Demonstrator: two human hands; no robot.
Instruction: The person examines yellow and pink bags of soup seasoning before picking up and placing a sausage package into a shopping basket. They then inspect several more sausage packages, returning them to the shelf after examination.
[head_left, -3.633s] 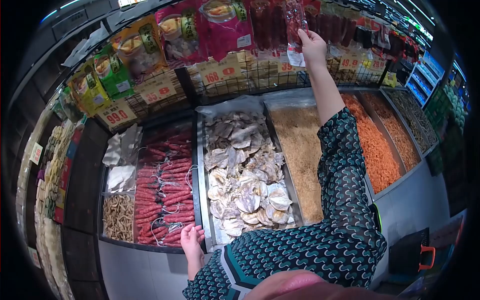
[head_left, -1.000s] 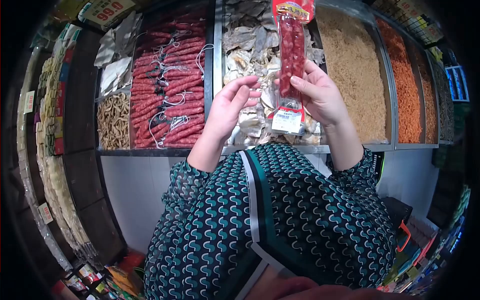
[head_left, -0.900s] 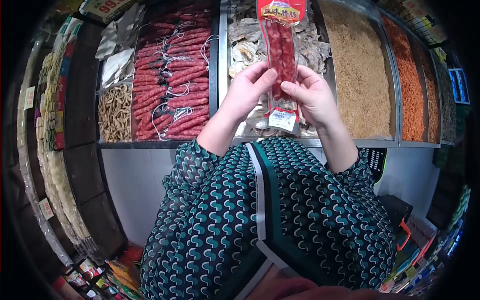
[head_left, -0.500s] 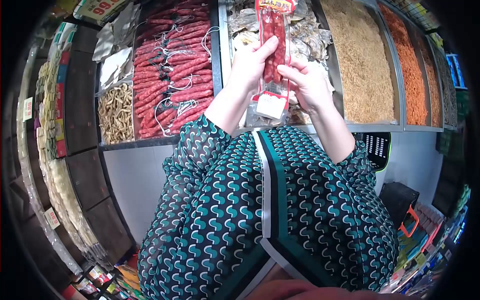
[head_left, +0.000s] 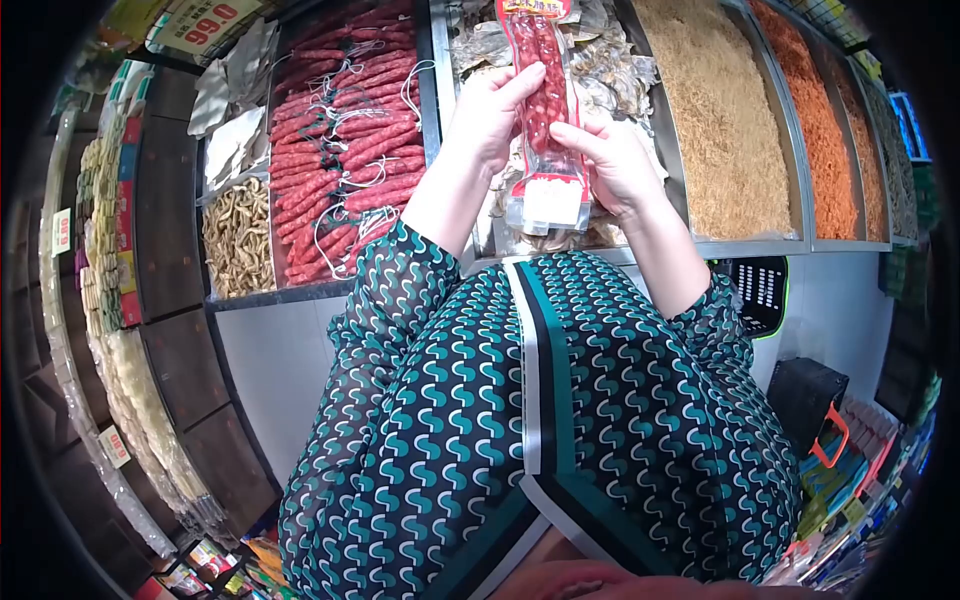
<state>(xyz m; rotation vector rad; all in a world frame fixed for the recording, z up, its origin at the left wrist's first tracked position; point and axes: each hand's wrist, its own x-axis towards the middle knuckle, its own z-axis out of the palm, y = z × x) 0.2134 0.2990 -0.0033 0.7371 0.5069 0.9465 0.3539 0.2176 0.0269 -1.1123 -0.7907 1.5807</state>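
Note:
Both hands hold a clear vacuum pack of dried sausages (head_left: 541,95) with a red printed top and a white label at its lower end. My left hand (head_left: 490,118) grips the pack's left edge, its thumb lying across the front. On the other side, my right hand (head_left: 612,165) pinches the right edge, thumb on the front near the lower half; its other fingers are partly hidden behind the pack. Under the pack lies a bin of flat, greyish dried pieces (head_left: 610,75), overlapped by the hands in this view.
Strung red sausages (head_left: 350,150) fill a bin at left, beside small brown dried goods (head_left: 236,240). Bins of tan shreds (head_left: 715,120) and orange shreds (head_left: 815,130) lie at right. A packaged-goods shelf (head_left: 105,250) stands far left; a black basket (head_left: 808,392) is low right.
The pack's top has tilted slightly left and its lower label faces up more fully. Both hands keep their hold, and the view has shifted slightly.

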